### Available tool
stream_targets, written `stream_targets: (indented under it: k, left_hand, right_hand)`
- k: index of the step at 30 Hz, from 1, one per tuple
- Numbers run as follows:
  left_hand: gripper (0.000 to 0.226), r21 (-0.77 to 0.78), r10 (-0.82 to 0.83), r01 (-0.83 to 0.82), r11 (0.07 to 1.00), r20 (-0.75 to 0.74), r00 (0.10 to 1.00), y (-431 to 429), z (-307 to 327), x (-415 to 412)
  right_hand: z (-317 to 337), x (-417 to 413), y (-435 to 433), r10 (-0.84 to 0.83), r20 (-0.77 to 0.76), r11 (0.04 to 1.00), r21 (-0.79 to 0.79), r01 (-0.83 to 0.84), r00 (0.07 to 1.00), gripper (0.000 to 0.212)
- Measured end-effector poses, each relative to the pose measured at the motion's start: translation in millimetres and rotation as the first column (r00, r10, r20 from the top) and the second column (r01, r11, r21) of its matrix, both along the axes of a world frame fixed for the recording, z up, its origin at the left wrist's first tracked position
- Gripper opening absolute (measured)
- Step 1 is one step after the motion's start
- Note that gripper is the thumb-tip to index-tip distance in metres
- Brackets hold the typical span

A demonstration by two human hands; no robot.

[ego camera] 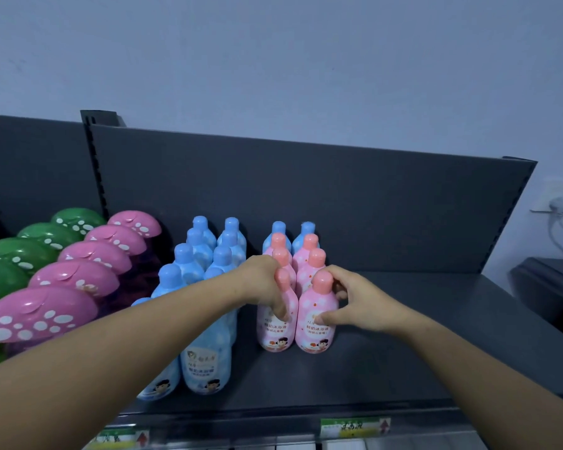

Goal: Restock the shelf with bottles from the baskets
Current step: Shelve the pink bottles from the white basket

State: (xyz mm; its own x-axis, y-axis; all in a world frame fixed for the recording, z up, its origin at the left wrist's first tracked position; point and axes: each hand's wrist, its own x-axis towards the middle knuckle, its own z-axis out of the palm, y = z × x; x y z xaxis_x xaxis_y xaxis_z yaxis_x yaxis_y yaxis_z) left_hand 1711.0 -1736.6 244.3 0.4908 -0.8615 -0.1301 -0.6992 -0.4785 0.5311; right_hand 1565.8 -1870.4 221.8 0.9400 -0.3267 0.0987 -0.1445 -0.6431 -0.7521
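Two rows of pink bottles with coral caps stand on the dark grey shelf, with two blue-capped bottles behind them. My left hand grips the neck of the front left pink bottle. My right hand holds the front right pink bottle, thumb on its label and fingers behind its shoulder. Both bottles stand upright on the shelf, side by side. To their left stand two rows of blue bottles, partly hidden by my left forearm.
Rows of pink mushroom-shaped caps and green ones fill the shelf's left part. The shelf's back panel rises behind the bottles. Bare shelf surface lies to the right of the pink bottles. Price tags sit on the front edge.
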Motion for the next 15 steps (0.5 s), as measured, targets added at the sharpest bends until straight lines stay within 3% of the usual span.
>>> stream_targets:
  k: [15]
  left_hand:
    - [0.032,-0.128,-0.033,0.04,0.991,0.061,0.998,3.2,8.6,7.2]
  right_hand:
    - [-3.6,1.9,1.5,-0.04,0.032,0.999,-0.012,0.04,0.999,0.056]
